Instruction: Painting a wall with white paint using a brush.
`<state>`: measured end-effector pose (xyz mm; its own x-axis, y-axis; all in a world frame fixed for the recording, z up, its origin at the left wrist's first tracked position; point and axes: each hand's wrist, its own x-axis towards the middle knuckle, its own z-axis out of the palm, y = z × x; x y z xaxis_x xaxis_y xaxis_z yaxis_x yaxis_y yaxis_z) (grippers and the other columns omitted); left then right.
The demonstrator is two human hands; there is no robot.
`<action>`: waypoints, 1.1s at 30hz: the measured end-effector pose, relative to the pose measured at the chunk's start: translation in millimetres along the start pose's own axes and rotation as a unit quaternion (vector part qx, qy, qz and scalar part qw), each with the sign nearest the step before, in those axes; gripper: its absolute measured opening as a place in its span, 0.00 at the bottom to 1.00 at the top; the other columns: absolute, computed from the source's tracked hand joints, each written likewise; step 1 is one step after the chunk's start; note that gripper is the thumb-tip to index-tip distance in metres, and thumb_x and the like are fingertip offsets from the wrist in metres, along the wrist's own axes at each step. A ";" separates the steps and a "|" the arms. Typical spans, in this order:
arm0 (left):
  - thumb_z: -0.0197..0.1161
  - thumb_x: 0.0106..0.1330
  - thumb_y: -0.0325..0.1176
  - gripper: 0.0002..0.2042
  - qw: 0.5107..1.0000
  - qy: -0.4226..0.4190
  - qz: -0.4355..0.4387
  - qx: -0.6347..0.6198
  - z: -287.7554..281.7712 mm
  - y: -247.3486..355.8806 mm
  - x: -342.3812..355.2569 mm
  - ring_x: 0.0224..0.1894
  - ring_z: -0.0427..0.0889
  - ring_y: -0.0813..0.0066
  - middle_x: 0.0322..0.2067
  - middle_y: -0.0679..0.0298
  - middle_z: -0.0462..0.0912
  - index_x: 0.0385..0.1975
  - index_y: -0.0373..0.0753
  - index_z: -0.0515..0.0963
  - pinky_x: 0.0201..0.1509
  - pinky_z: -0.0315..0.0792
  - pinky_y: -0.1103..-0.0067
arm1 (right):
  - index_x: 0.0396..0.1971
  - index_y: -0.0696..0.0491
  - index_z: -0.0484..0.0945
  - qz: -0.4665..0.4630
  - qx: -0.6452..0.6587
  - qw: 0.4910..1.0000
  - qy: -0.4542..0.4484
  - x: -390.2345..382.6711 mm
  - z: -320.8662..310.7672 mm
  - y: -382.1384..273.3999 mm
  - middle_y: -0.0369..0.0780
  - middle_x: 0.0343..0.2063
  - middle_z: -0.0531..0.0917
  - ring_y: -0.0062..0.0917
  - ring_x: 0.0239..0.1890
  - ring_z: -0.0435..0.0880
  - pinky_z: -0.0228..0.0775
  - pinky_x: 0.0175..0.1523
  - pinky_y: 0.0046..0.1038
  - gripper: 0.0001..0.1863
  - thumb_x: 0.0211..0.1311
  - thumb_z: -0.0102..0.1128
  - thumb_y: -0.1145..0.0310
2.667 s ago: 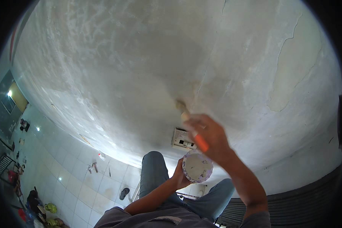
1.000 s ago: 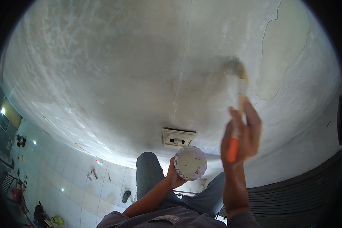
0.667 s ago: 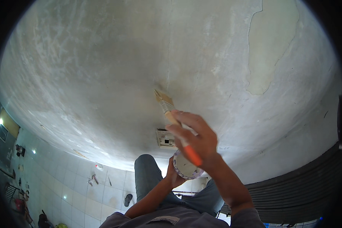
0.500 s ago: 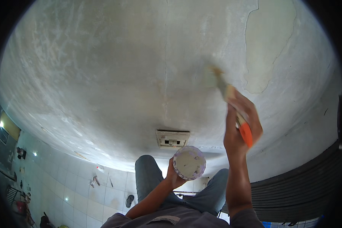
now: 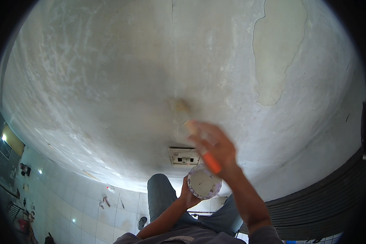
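Closed round a paintbrush (image 5: 212,162) with an orange handle end, my right hand (image 5: 216,146) is up against the wall (image 5: 122,89). The brush's bristles, smeared by motion, are at the wall near a thin vertical crack, above the wall switch (image 5: 184,157). Lower down, my left hand (image 5: 188,194) grips a round tub (image 5: 204,183) from its left side. Its rim is splashed with purple, and pale whitish liquid shows inside. The orange handle end hangs just over the tub's rim. My right hand covers part of the switch plate's surroundings.
An irregular bare patch (image 5: 274,57) marks the wall at upper right. Dark ribbed shutter-like slats (image 5: 313,203) curve along the lower right. Far below left, a tiled floor (image 5: 85,211) carries a dark shoe (image 5: 142,222) and small scattered tools (image 5: 105,201).
My right hand has swept the paintbrush down and to the left across the wall, from beside the bare patch to near the crack. My left hand still holds the tub.
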<state>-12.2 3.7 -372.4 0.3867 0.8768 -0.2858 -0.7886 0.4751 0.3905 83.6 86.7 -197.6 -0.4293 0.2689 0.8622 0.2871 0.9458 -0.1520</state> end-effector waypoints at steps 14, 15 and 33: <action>0.31 0.65 0.63 0.34 0.999 -0.024 0.023 -0.026 -11.6 5.6 7.7 0.65 0.65 0.57 0.64 0.62 0.64 0.67 0.50 0.58 0.67 0.59 0.57 | 0.39 0.54 0.80 -0.123 -0.153 0.980 -0.043 19.3 3.5 -17.9 0.45 0.47 0.80 0.34 0.48 0.81 0.77 0.49 0.31 0.16 0.47 0.69 0.75; 0.32 0.65 0.63 0.35 0.999 -0.029 0.029 -0.032 -9.9 4.8 8.8 0.65 0.65 0.57 0.64 0.62 0.64 0.67 0.50 0.59 0.67 0.59 0.57 | 0.39 0.54 0.80 -0.137 -0.159 0.977 -0.032 20.0 2.9 -17.2 0.45 0.47 0.80 0.34 0.48 0.81 0.77 0.49 0.31 0.16 0.47 0.69 0.75; 0.32 0.65 0.62 0.34 0.999 -0.037 -0.009 -0.003 -3.9 8.4 17.0 0.65 0.65 0.57 0.63 0.60 0.65 0.66 0.47 0.60 0.66 0.61 0.57 | 0.30 0.61 0.82 -0.353 -0.362 0.844 0.178 319.1 -167.8 -59.5 0.45 0.35 0.85 0.36 0.36 0.85 0.77 0.44 0.33 0.05 0.52 0.63 0.77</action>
<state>-14.1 22.3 -377.4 0.4341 0.8716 -0.2278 -0.7844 0.4901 0.3801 73.2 85.7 167.7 -0.4651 -0.5094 0.7240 0.5696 0.4538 0.6853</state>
